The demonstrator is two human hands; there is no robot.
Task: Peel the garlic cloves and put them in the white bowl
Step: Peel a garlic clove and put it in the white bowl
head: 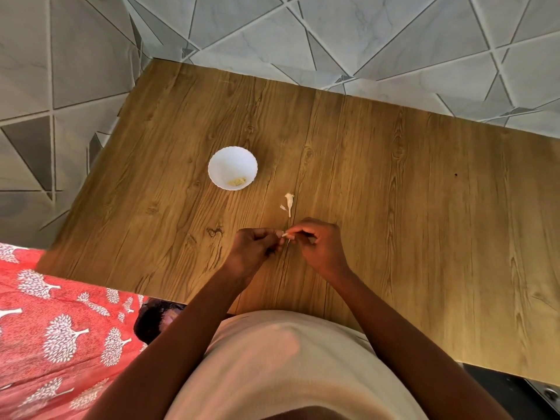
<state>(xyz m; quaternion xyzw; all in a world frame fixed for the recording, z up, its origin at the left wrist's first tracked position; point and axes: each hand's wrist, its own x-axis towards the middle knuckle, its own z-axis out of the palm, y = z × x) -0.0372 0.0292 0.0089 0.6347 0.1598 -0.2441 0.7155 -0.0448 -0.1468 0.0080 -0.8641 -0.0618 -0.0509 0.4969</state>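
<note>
A small white bowl [232,160] stands on the wooden table [394,183], with a few pale peeled garlic cloves [236,182] at its bottom. Nearer to me, my left hand [253,248] and my right hand [318,244] meet over the table and both pinch a small garlic clove [285,235] between their fingertips. Only a pale tip of the clove shows; the rest is hidden by my fingers. A garlic stem with papery skin [289,202] lies on the table just beyond my hands, and a loose skin flake [282,207] lies beside it.
The table's left edge runs beside a red cloth with white tree prints [54,328]. Grey tiled floor [272,34] lies beyond the far edge. A dark object [515,389] sits at the bottom right, below the table's near edge.
</note>
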